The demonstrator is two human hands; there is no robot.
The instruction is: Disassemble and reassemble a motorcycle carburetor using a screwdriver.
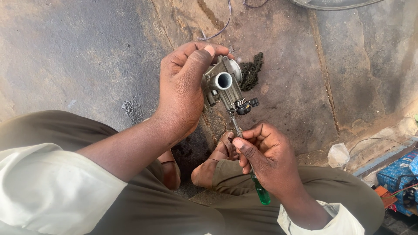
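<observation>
My left hand (183, 91) grips a grey metal carburetor (225, 85) with a round open bore facing up and a black knurled screw at its lower right. My right hand (265, 159) is closed around a screwdriver (257, 182) with a clear green handle. The screwdriver's thin metal shaft runs up from my fist, and its tip meets the carburetor's underside near the black screw. Both hands are held above my knees and sandalled feet (213, 163).
Rough stained stone ground (87, 56) lies all around. A dark green scrap of cloth or netting (251, 72) lies just behind the carburetor. Thin wires (222, 26) trail at the top. A crumpled clear plastic bit (338, 155) and blue boxes (398, 174) sit at the right.
</observation>
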